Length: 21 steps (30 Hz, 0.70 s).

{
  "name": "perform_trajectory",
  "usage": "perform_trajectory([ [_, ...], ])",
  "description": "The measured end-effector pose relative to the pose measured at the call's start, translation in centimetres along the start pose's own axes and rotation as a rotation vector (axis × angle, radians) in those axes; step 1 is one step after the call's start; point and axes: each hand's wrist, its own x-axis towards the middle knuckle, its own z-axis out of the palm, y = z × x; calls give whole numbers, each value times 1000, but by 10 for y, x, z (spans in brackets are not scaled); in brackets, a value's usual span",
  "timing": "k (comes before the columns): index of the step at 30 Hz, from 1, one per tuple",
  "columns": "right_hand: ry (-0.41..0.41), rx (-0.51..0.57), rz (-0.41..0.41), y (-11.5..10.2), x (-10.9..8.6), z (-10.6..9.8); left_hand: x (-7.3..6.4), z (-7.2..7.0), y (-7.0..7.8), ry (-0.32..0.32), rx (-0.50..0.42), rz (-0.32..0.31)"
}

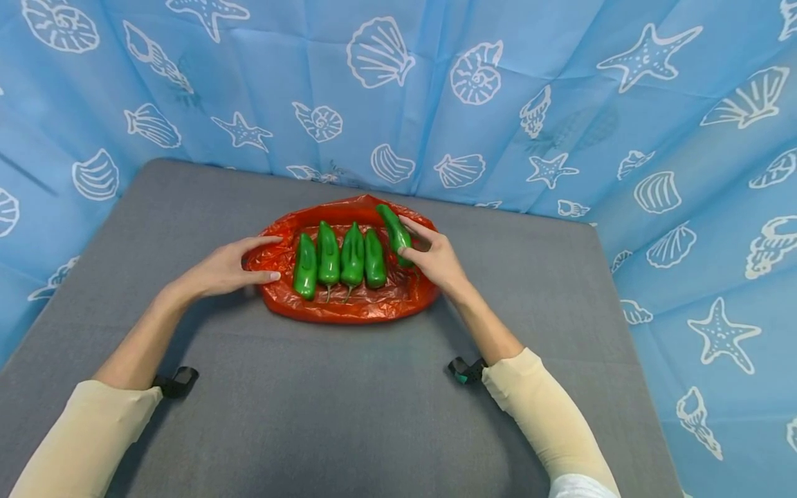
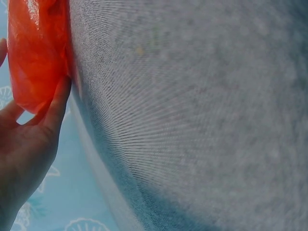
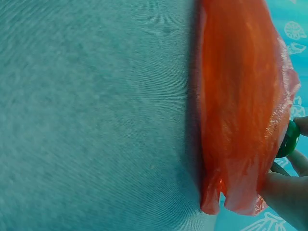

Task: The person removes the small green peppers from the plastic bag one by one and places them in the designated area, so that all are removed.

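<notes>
A red plastic bag [image 1: 349, 312] lies on the grey table with its mouth spread wide and its edge bunched into a rim. Inside it, several green peppers [image 1: 328, 254] lie side by side in a row. My right hand [image 1: 438, 263] pinches another green pepper [image 1: 394, 232] between thumb and fingers, tilted over the bag's right end. In the right wrist view the bag's side hides most of that pepper. My left hand [image 1: 227, 266] rests at the bag's left end, thumb and forefinger straight and spread, with the fingertips touching the red plastic [image 2: 38, 57].
The grey table [image 1: 349, 408] extends around the bag on every side. Behind it and along the right hangs a blue curtain [image 1: 423, 124] with white shells and starfish. Dark wrist cameras [image 1: 177, 382] are strapped near the beige sleeves [image 1: 542, 415].
</notes>
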Motion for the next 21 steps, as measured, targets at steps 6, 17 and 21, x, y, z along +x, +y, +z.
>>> perform_trajectory([
  [6, 7, 71, 30, -8, -5, -9, 1, 0, 0, -4, 9, -4],
  [17, 19, 73, 46, -14, -13, -31, 1, -1, 0, -11, -2, -14],
  [21, 21, 73, 66, -12, -16, -39, 2, -2, 0, -11, -5, -13],
])
